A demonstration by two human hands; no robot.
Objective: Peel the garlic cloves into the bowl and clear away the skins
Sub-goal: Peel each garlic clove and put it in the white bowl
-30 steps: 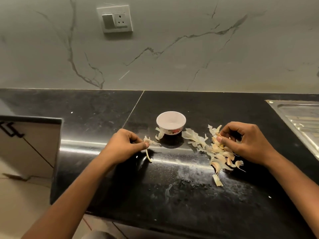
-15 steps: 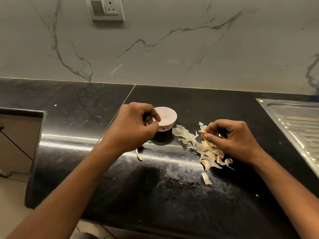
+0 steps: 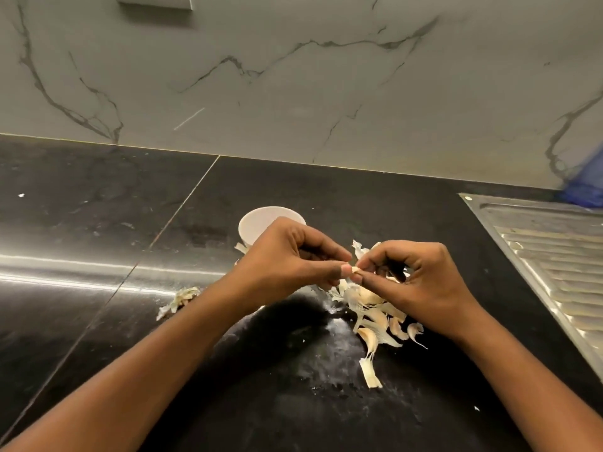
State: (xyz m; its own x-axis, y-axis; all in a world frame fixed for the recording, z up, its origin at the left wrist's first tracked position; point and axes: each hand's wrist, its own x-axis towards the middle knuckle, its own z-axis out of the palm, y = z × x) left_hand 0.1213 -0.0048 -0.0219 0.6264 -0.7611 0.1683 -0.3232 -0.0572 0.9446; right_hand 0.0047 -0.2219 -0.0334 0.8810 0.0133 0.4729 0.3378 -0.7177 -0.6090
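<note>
Just above the dark counter (image 3: 98, 230), on the near side of the bowl (image 3: 257, 223), a small garlic clove (image 3: 355, 270) is pinched between both hands. One end is gripped by the thumb and forefinger of the left hand (image 3: 284, 262), and the other end is gripped the same way by the right hand (image 3: 417, 282), whose other fingers are curled. The bowl is partly hidden behind the left hand, so its contents cannot be told. A pile of cloves and skins (image 3: 375, 318) is spread beneath and near the right hand, and a stray skin (image 3: 181, 298) lies apart at the left.

Several slips are judged possible. The clove is held by fingertips only, so it could be dropped into the pile, where peeled and unpeeled pieces would be mixed. The dry skins could be scattered wider by a sweeping wrist. The bowl could be knocked by the left knuckles.

The counter is made of polished black stone and is dusted with pale flecks (image 3: 332, 324). A veined marble wall (image 3: 293, 76) is set at the far side, and a ribbed steel draining board (image 3: 548, 262) is fitted at the right.
</note>
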